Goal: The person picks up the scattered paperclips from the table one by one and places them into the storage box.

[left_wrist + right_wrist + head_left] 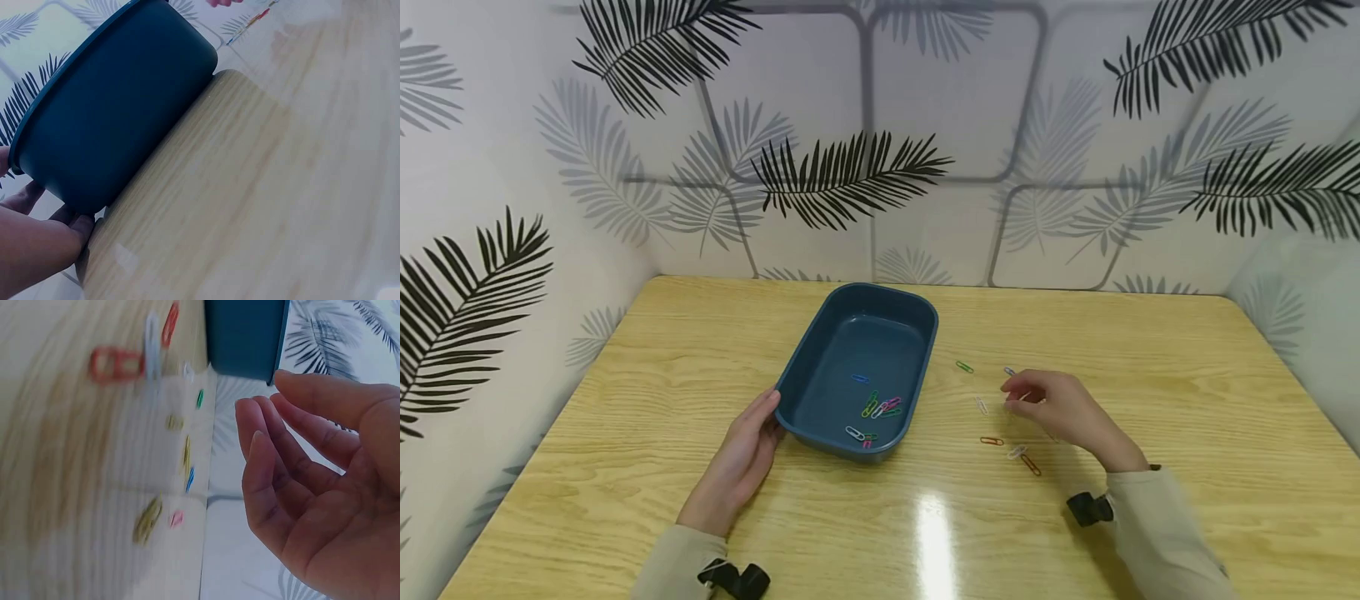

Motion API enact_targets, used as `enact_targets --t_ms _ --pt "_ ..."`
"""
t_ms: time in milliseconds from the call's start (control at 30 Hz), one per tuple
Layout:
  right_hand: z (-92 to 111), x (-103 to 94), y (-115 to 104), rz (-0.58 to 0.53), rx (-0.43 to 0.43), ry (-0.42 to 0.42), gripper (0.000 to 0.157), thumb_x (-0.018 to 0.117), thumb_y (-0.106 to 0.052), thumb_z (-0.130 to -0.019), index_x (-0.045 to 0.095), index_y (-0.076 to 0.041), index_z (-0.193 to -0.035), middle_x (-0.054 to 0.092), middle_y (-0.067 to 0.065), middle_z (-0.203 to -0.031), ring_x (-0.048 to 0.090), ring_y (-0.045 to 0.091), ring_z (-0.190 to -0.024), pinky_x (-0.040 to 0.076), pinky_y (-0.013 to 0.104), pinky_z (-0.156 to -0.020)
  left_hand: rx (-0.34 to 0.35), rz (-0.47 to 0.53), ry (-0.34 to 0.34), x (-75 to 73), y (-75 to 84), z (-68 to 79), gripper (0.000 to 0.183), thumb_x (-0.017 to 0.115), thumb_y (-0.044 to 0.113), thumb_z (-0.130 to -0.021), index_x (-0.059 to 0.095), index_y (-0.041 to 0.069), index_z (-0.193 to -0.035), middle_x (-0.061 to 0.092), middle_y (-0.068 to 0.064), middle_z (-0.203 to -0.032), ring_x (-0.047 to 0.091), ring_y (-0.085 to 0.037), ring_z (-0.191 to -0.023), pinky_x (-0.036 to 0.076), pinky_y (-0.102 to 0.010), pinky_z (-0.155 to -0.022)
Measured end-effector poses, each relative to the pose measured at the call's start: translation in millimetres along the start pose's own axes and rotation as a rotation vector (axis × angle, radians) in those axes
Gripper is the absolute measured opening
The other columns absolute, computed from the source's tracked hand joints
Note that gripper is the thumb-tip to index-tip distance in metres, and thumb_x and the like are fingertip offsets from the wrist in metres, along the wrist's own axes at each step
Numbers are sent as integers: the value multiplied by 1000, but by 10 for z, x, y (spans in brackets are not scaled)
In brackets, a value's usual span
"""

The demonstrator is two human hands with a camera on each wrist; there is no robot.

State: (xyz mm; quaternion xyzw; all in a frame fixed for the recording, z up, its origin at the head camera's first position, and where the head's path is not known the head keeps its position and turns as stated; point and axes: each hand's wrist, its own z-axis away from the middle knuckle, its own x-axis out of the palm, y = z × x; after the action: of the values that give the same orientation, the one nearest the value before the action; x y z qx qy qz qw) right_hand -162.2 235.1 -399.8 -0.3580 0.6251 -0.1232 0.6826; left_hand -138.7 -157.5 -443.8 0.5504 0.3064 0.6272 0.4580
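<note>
A deep blue rectangular plastic tray rests on the table with several coloured paper clips inside, mostly toward its near end. My left hand holds the tray's near left corner; in the left wrist view its fingers reach low against the tray's wall. To the right, my right hand hovers over loose paper clips, fingers bent and thumb apart. In the right wrist view nothing shows between the fingertips. An orange paper clip and a white paper clip lie near that hand.
A wooden table carries everything, its far edge against a leaf-patterned backdrop. Other loose clips lie right of the tray, including a green paper clip and a red-brown paper clip. Small black cameras are worn on both wrists.
</note>
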Motion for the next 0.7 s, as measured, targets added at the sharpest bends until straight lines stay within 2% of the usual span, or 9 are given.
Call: enact_targets --t_ms 167,400,700 --pt "23 -94 113 47 30 15 22 67 -11 -91 68 1 -109 66 3 -90 63 22 -84 50 40 -72 -3 6 -8 0 7 -5 51 37 21 -107 23 -5 -149 33 -10 -143 36 -13 -126 29 -26 -104" --pt "58 -176 226 69 54 -85 30 73 -9 -85 64 6 -109 65 11 -94 63 25 -84 51 40 -71 -21 9 -9 5 22 -2 49 34 19 -107 22 -4 -149 31 -11 -146 34 -15 -129 27 -26 -106" --pt "107 -256 339 140 72 -126 32 76 -5 -76 64 7 -103 63 12 -88 60 29 -82 50 45 -71 -23 4 -8 12 23 0 50 34 20 -108 21 -3 -150 31 -11 -145 34 -14 -128 27 -26 -106"
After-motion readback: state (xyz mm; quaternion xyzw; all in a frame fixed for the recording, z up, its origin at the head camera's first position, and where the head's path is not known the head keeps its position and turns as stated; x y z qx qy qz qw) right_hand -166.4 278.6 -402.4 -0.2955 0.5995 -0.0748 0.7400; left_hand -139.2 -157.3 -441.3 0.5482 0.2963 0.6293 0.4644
